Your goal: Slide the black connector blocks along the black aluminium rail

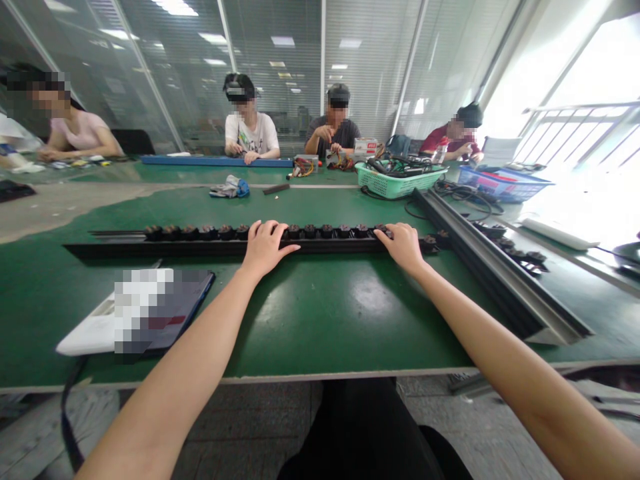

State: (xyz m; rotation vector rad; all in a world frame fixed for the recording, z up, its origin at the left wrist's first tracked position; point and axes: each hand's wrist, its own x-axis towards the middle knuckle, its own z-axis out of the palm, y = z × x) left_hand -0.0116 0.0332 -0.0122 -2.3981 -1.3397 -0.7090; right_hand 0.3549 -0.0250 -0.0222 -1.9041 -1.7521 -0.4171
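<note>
A long black rail (220, 249) lies crosswise on the green table, with a row of small round black parts (327, 231) set along it. My left hand (265, 248) grips the rail near its middle, fingers over the top and far side, thumb stretched along the front. Farther right, my right hand (404, 247) rests its thumb and fingers on the rail and the small parts near its right end. Its fingertips are partly hidden. A few more round parts (429, 244) stick out beyond that hand.
A second rail (500, 267) lies at an angle on the right, with loose round parts (520, 253) beyond it. A phone-like device (187, 307) and a white object (95, 327) lie front left. Behind are gloves (231, 187), a green basket (400, 180), a blue basket (505, 183) and several seated people.
</note>
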